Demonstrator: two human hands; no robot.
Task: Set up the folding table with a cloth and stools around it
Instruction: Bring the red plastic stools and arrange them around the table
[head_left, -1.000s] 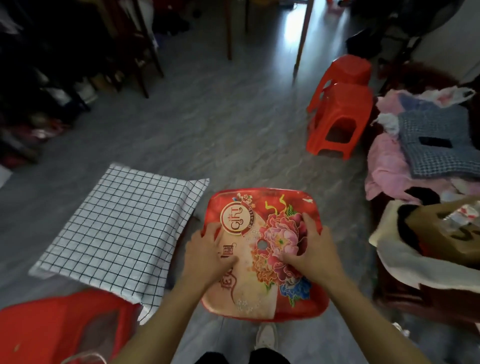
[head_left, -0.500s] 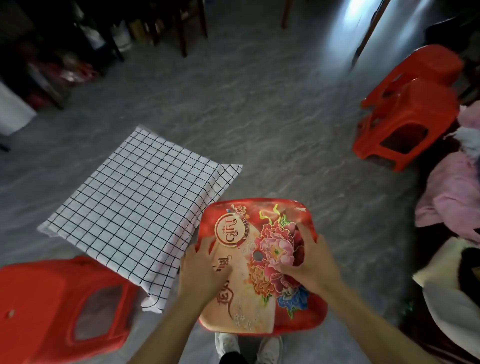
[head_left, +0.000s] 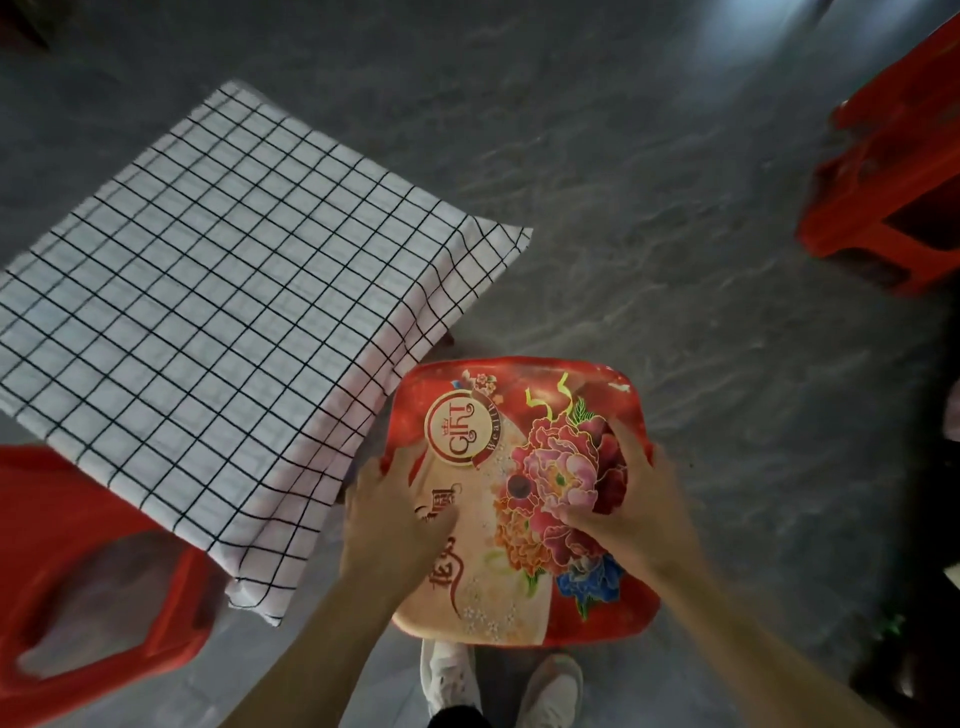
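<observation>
Looking straight down, you see your left hand (head_left: 395, 512) and right hand (head_left: 631, 501) resting on the square red plastic stool (head_left: 524, 499), whose seat is printed with peonies and a round "GIFT" badge. Left hand: fingers spread flat over the near-left part of the seat, fingertips near the left rim. Right hand: palm on the right side of the seat, fingers loosely spread across the flower print, the outer edge of the hand at the right rim. Whether either thumb hooks under the rim cannot be told. The stool stands near the middle of the scene, directly beyond your white shoes (head_left: 498, 675), on the grey marbled floor (head_left: 675, 208).

Just left of the stool lies the white cloth with a black grid pattern (head_left: 223, 322), draped flat over a low surface that it hides entirely; its near-right edge hangs down just beside the stool's left rim. At the near left, a second red plastic stool (head_left: 88, 582) sits partly under the cloth's near edge. At the far right, well apart from your hands, stacked red plastic stools (head_left: 893, 187) stand partly cut off by the frame edge.
</observation>
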